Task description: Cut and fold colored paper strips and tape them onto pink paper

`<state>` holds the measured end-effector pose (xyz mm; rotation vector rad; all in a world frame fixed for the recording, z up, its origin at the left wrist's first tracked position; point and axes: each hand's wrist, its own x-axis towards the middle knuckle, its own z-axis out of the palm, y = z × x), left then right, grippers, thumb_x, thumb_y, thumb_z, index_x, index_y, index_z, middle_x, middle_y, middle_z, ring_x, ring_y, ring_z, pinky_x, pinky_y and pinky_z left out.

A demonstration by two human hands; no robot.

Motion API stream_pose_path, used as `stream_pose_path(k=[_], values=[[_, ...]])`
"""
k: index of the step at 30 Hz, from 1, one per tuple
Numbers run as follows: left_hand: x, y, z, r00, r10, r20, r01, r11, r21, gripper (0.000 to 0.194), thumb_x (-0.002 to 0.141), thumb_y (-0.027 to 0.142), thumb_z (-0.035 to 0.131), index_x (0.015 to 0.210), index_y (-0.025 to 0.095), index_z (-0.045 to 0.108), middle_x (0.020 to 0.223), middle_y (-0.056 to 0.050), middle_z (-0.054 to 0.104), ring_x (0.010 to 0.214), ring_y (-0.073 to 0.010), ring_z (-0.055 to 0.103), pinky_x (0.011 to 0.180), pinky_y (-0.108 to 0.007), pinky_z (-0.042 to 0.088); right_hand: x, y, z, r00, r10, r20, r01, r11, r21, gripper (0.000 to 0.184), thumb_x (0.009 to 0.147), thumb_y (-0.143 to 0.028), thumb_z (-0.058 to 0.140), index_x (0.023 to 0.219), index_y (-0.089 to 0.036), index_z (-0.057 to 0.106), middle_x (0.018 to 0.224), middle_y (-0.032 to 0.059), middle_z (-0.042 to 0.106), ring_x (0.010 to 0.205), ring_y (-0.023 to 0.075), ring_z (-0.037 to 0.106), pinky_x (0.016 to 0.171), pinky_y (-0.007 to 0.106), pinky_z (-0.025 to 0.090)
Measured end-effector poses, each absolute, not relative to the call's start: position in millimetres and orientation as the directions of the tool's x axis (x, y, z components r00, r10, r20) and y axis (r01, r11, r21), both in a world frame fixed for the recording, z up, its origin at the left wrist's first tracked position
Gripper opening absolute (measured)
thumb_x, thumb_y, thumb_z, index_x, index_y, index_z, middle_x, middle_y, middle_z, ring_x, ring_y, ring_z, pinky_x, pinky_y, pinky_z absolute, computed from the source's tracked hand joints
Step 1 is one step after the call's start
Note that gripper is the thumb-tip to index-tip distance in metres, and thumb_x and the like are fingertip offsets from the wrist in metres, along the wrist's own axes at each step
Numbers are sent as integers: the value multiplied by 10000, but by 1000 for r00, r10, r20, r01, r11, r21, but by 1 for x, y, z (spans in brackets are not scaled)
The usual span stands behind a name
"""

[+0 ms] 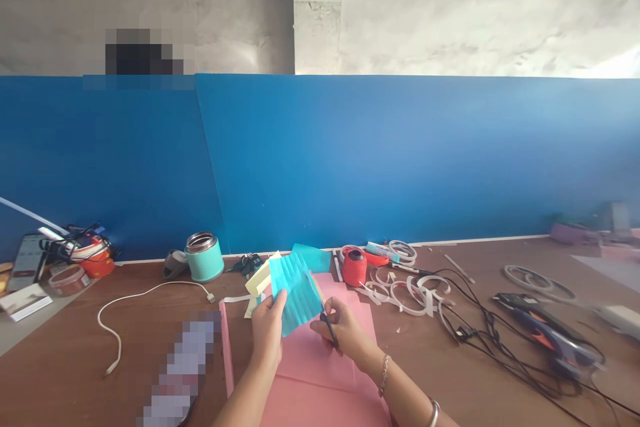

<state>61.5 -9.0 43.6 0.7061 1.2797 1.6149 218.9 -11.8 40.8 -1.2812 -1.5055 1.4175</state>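
Blue pleated sheet (296, 297): held up at the middle of the bench (65, 373), above a spread of pink sheets (325, 403). Left hand (269, 327): fingers grasping the blue pleated sheet by its lower left edge, thumb on the near face. Right hand (347, 333): fingers grasping dark-handled scissors (330, 332), blades at the sheet's right edge; whether they bite into it cannot be told.

Surroundings: the pink sheets take up the bench directly under both hands. Just behind the left hand lies folded yellow paper (261, 276); a second blue sheet (314, 258) lies farther back. Beyond the right hand stands a red container (355, 269), with loose white strips (411, 305) curled beside it. Farther right, black cables (493, 340) run in a tangle beside a blue and orange glue gun (547, 339); both are well apart from the hands.

On the left side, a white cable (119, 340) loops across the bench near an open-topped turquoise cup (205, 264). A red bucket (100, 264) with assorted contents stands at far left. A blue partition (380, 160) bounds the bench behind. One item at near left is pixelated and not identifiable.
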Motion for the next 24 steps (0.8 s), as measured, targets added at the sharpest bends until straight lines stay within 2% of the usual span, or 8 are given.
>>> stream_pose_path(k=[9, 13, 24], values=[[62, -11, 45, -392, 914, -102, -311, -27, 950, 349, 599, 483, 705, 614, 143, 627, 527, 17, 540, 590, -156, 509, 587, -272, 400, 220, -11, 43, -277, 950, -141, 230, -77, -970, 359, 691, -385, 622, 730, -251, 292, 403, -92, 518, 316, 84, 341, 319, 191, 207], [62, -11, 48, -421, 901, -102, -289, -26, 957, 369, 580, 498, 715, 600, 144, 614, 544, 15, 555, 578, -149, 500, 565, -261, 386, 220, -11, 41, -282, 949, -144, 208, -86, -974, 367, 686, -374, 627, 735, -253, 284, 420, -87, 532, 331, 93, 389, 313, 186, 204], [62, -9, 41, -312, 944, -108, -321, 2, 947, 439, 585, 496, 723, 801, 115, 701, 691, -57, 673, 684, -203, 581, 609, -276, 443, 221, -11, 43, -263, 956, -129, 141, -95, -985, 352, 678, -344, 640, 721, -245, 305, 438, -76, 540, 373, 93, 432, 329, 169, 224]])
